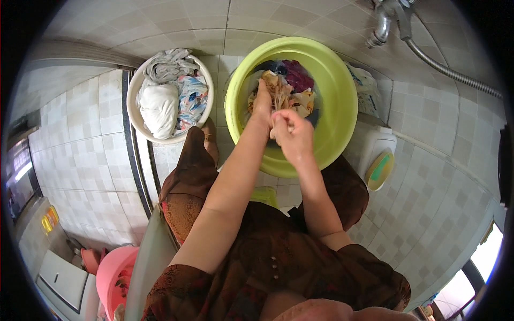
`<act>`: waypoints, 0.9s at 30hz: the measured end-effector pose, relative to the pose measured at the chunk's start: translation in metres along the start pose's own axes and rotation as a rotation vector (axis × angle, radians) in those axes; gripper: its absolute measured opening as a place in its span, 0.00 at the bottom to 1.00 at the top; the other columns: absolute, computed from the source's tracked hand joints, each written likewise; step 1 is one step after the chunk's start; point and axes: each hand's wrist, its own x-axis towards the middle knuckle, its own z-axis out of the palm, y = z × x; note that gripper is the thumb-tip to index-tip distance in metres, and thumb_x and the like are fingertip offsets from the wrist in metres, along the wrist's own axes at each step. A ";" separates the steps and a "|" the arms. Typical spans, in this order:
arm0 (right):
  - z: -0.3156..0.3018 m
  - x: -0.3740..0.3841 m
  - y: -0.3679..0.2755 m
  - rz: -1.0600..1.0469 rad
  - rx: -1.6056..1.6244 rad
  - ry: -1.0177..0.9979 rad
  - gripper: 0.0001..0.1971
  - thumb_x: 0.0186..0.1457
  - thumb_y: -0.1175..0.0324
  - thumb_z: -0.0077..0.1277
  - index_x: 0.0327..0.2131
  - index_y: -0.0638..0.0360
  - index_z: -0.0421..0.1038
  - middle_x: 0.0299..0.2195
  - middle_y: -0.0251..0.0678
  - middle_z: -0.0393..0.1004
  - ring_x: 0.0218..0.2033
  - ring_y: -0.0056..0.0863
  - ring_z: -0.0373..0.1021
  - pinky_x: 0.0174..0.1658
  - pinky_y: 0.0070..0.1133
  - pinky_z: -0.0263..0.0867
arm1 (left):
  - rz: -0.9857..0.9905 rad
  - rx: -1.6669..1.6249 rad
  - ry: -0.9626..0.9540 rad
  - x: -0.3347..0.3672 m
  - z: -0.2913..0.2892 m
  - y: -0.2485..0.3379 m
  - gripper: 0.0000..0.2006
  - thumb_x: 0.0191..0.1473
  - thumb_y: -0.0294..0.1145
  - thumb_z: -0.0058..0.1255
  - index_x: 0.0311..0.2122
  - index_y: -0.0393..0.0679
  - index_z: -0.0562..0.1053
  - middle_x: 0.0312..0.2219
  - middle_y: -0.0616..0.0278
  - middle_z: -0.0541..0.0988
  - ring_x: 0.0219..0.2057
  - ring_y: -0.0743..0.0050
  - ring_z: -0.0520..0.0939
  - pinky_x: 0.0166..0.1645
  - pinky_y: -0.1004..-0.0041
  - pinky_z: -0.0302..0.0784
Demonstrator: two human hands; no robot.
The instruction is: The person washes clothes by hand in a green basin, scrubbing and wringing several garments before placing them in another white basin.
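Note:
A tan and yellow patterned cloth [279, 92] is bunched up over the lime-green basin [341, 101]. My left hand [262, 104] is along its left side, thumb pointing away from me, the other fingers mostly hidden by the fabric; it appears to grip the cloth. Close beside my left wrist, my right hand [293, 132] is closed in a fist on the near end of the same cloth. Behind it, in the water, lie a purple-red garment [296, 76] and some dark fabric [265, 66].
A white basin [132, 114] with grey, white and printed clothes stands to the left. A metal tap [381, 31] with a hose [455, 75] is at upper right. A white bag [364, 88] and a soap dish [380, 169] sit right of the green basin; a pink tub [110, 273] is at lower left.

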 end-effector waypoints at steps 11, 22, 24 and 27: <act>-0.048 0.105 0.071 -0.151 -0.904 0.425 0.17 0.54 0.58 0.46 0.20 0.60 0.70 0.19 0.48 0.71 0.22 0.47 0.68 0.28 0.35 0.65 | -0.098 0.240 -0.072 0.000 -0.007 -0.021 0.21 0.60 0.46 0.36 0.54 0.47 0.61 0.44 0.60 0.72 0.41 0.68 0.75 0.45 0.62 0.73; 0.000 0.144 0.138 0.095 -1.084 -0.383 0.20 0.38 0.71 0.59 0.39 0.65 0.69 0.40 0.51 0.72 0.42 0.45 0.70 0.43 0.29 0.67 | 0.612 0.844 0.455 0.015 -0.034 -0.019 0.19 0.51 0.36 0.50 0.45 0.34 0.70 0.37 0.49 0.77 0.39 0.62 0.78 0.46 0.71 0.70; -0.026 0.134 0.108 0.011 -0.903 -0.296 0.18 0.39 0.71 0.57 0.37 0.65 0.70 0.38 0.50 0.73 0.42 0.45 0.70 0.42 0.30 0.67 | 0.571 0.771 0.417 0.021 -0.040 -0.018 0.18 0.52 0.38 0.50 0.44 0.35 0.71 0.36 0.50 0.78 0.38 0.62 0.79 0.46 0.71 0.70; -0.066 0.111 0.050 -0.043 -0.925 -0.232 0.14 0.43 0.69 0.55 0.36 0.63 0.70 0.33 0.43 0.75 0.34 0.36 0.72 0.38 0.26 0.66 | 0.469 0.739 0.333 0.006 -0.025 -0.023 0.22 0.53 0.43 0.49 0.48 0.39 0.69 0.41 0.52 0.76 0.42 0.62 0.77 0.46 0.70 0.70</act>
